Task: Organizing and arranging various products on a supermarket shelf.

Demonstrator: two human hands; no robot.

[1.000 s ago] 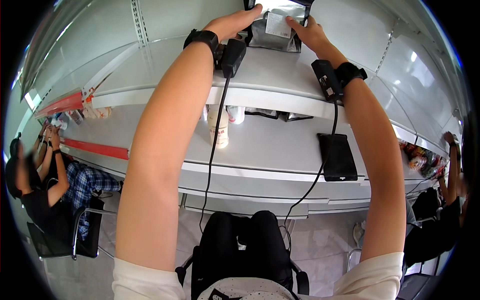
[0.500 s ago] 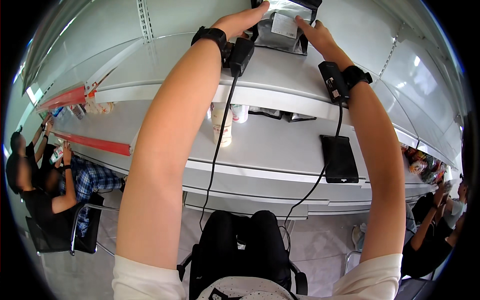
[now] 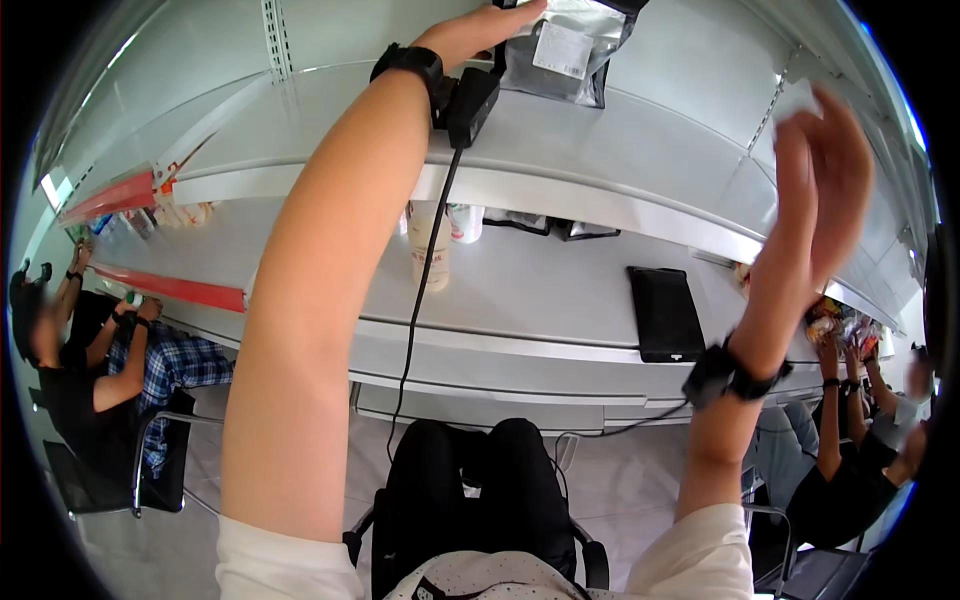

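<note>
A silver and black pouch (image 3: 530, 75) with a white label stands on the upper shelf, its top cut off by the frame. My left hand (image 3: 485, 32) holds it at its left side, the thumb laid across the front and the other fingers mostly hidden. Away from the pouch, my right hand (image 3: 828, 190) is raised at the right, its fingers curled and blurred. A faint whitish patch (image 3: 797, 102) shows at the fingertips, too unclear to name. Both wrists wear black straps, and a black box with a cable sits at the left one.
Below the upper shelf (image 3: 600, 195), a cream bottle (image 3: 431, 255), a white container (image 3: 465, 222) and a flat black case (image 3: 666, 315) rest on a lower shelf. Cables hang near my legs. People sit at far left (image 3: 90, 370) and far right (image 3: 850, 450), beside stocked shelves.
My right hand has left the pouch and swung right and nearer to me. My left hand stays at the pouch. The view has shifted slightly.
</note>
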